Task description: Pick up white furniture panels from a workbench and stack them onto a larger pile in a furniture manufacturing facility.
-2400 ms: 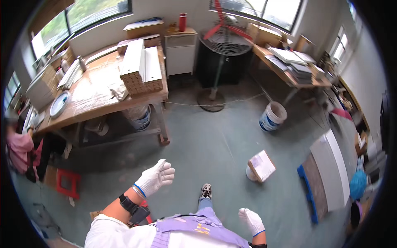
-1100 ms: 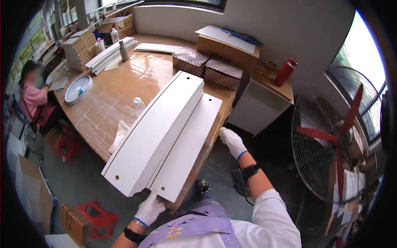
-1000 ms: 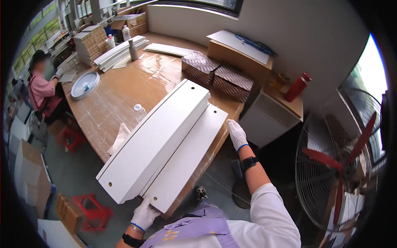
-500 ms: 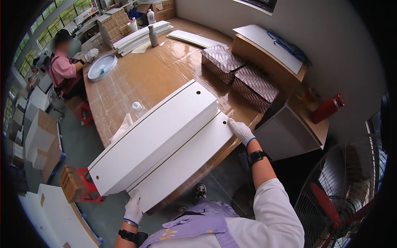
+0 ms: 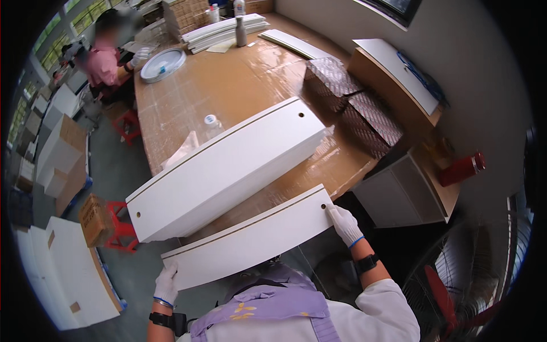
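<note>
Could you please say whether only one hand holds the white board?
No, the left hand and right hand hold opposite ends of the white board.

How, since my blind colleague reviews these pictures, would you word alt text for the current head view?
A person's white-gloved left hand and right hand hold a long white board by its ends, beside a thick white stack of similar boards on a brown film-covered table. At upper left, a pink-shirted co-worker is beside the table.
</note>
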`<action>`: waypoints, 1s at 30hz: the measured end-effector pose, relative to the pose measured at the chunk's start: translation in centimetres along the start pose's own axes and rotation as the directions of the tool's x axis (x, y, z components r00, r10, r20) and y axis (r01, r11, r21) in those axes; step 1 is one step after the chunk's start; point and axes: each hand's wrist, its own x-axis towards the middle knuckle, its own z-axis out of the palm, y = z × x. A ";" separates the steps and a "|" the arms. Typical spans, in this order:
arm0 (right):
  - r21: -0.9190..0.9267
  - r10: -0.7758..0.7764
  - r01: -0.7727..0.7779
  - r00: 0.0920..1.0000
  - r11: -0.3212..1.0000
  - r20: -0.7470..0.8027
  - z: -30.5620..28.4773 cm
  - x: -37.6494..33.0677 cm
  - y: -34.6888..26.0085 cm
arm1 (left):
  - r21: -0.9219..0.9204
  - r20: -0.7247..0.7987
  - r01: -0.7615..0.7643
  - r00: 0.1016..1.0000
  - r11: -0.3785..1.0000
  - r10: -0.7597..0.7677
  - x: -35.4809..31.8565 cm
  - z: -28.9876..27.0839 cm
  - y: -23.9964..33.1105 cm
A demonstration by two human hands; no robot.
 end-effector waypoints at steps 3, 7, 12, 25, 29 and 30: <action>0.075 -0.073 0.071 0.997 0.995 0.012 0.0 0.9 1.3 | 0.018 0.050 0.002 0.999 1.000 -0.003 -0.1 -1.5 -0.2; 0.193 -0.122 0.116 0.992 0.974 0.024 0.6 2.6 3.8 | 0.279 0.059 -0.112 0.993 0.954 0.099 -0.8 -1.9 -0.8; 0.849 -0.363 -0.128 0.864 0.512 0.349 2.8 1.9 3.4 | 0.117 0.151 -0.059 0.988 0.991 0.041 -2.9 -0.7 -1.5; 0.974 -0.197 -0.198 0.956 0.111 0.217 7.8 -5.6 -0.7 | 0.403 0.235 -0.047 0.971 0.914 -0.054 -2.9 -2.2 -0.6; 0.755 -0.482 -0.597 0.763 -0.271 0.430 7.4 -2.7 1.5 | 0.458 0.281 -0.127 0.960 0.880 -0.008 -2.1 -2.6 -1.2; 0.761 -0.468 -0.594 0.767 -0.260 0.438 7.1 -2.6 1.6 | 0.408 0.252 -0.109 0.968 0.907 0.003 -2.1 -2.4 -1.3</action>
